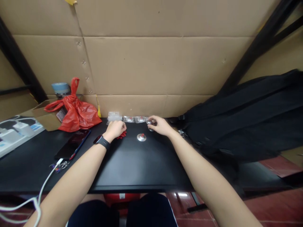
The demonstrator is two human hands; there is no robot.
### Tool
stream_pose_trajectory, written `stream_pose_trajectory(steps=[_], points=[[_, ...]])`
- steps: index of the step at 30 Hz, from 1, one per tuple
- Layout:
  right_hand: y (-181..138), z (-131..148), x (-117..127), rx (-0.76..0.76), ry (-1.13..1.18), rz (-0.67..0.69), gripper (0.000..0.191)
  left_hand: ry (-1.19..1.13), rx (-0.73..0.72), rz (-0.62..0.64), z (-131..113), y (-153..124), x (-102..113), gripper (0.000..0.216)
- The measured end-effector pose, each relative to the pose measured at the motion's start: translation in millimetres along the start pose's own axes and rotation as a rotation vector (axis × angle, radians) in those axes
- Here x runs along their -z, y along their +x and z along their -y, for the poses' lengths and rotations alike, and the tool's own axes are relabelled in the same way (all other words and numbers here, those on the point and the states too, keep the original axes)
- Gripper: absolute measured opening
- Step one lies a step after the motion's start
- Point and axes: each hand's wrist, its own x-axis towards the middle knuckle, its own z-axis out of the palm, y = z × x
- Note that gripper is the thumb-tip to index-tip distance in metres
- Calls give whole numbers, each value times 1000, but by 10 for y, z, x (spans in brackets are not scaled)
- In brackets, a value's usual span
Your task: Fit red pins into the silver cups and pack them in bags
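My left hand (116, 128), with a dark watch on its wrist, is curled into a fist over a small red cord piece (122, 135) on the black table (132, 164); the fingers touch it. My right hand (159, 125) is closed around a small silver round item (150, 126) at the end of a row of clear packets (132, 119) by the cardboard wall. A silver disc with a red centre (141, 137) lies on the table between the two hands.
A red plastic bag (75, 113) and a cardboard box (46, 116) stand at the back left, a phone (72, 144) with a white cable (44, 186) nearer me. A black bag (246, 116) fills the right side.
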Motion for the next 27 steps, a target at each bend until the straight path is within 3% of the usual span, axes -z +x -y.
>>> stream_pose_trajectory(steps=[4,8,14,20,27], points=[[-13,161,-79,-2,145,-14,33,-112,-12,-101,55,0,-33,17],[-53,398,-164,59,206,-31,38,-388,-48,-162,88,-34,-83,20],[-138,700,-279,117,374,-33,42,-720,-125,-294,-108,-130,-52,17],[-175,812,-359,165,501,-81,41,-641,-215,-353,-341,-234,35,15],[-191,871,-316,167,453,-118,40,-532,-294,-427,-385,-246,13,19]])
